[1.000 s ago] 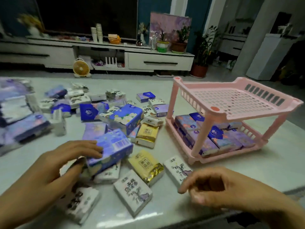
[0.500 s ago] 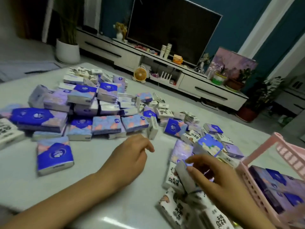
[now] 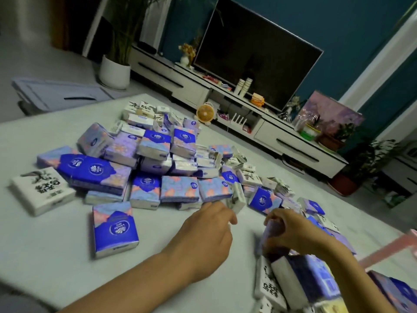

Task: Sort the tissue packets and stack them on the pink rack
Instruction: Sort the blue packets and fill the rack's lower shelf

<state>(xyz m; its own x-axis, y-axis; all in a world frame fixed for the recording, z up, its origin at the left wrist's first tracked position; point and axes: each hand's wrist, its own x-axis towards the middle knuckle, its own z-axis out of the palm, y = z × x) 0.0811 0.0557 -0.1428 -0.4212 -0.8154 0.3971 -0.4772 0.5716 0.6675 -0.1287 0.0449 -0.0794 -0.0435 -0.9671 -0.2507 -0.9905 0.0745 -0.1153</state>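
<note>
The blue packet (image 3: 115,229) at eight o'clock reads Vinda, upside down. The white packet (image 3: 42,190) at nine o'clock carries black Chinese characters, unreadable.

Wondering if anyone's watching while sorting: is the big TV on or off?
Off, it seems: the TV screen is evenly dark, with no picture or glow.

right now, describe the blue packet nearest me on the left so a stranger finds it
Find the heap of tissue packets on the table. At its near edge, left of the left hand, one blue packet lies flat. No other blue packet has bare table on three sides.
</note>
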